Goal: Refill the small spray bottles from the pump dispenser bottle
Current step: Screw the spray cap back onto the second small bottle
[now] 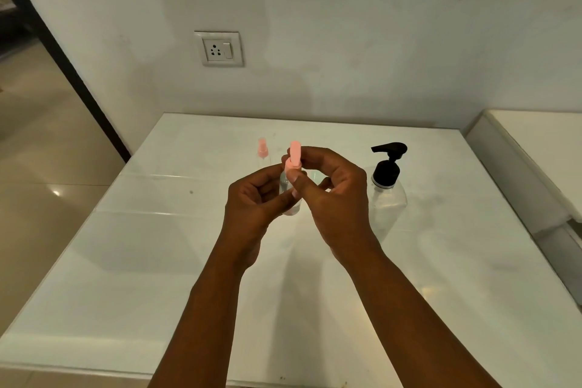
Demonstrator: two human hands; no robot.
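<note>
A small clear spray bottle (pixel 291 198) with a pink spray head (pixel 294 156) is held upright above the white table (pixel 157 261). My left hand (pixel 252 198) grips the clear body from the left. My right hand (pixel 333 195) pinches the pink head, thumb in front and fingers curled behind it. A second small spray bottle (pixel 263 153) with a pink top stands on the table behind, to the left. The clear pump dispenser bottle (pixel 387 189) with a black pump stands to the right of my right hand.
A white wall with a socket plate (pixel 219 48) rises behind the table. Another white surface (pixel 535 148) adjoins on the right. A tiled floor (pixel 47 167) lies beyond the table's left edge.
</note>
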